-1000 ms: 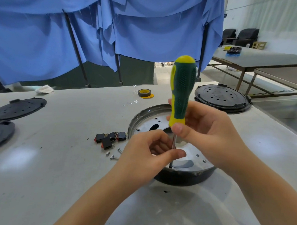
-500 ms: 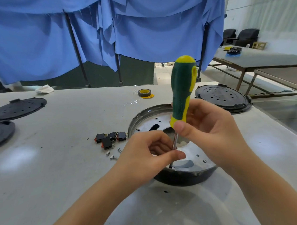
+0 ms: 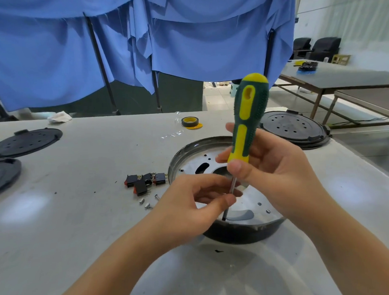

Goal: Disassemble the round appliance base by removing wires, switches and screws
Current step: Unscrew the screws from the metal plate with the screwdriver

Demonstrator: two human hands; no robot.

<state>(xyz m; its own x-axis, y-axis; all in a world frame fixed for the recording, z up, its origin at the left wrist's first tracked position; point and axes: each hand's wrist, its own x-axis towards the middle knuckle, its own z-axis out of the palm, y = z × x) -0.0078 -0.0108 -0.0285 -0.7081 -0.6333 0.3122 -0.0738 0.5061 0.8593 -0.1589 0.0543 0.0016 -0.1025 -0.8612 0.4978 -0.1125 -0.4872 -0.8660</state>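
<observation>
The round black-walled appliance base with a silver metal plate (image 3: 189, 156) sits unmoved on the grey table (image 3: 80, 219). The right hand (image 3: 268, 166) still grips the green-and-yellow screwdriver (image 3: 248, 122), whose handle has turned, its yellow strip now facing the camera. The left hand (image 3: 191, 207) keeps pinching the shaft low down.

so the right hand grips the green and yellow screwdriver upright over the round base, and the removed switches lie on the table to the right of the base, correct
Not quite. In the head view the switches lie on the table to the left of the round base, not the right. The rest holds: the right hand grips the green and yellow screwdriver upright over the base.
</observation>
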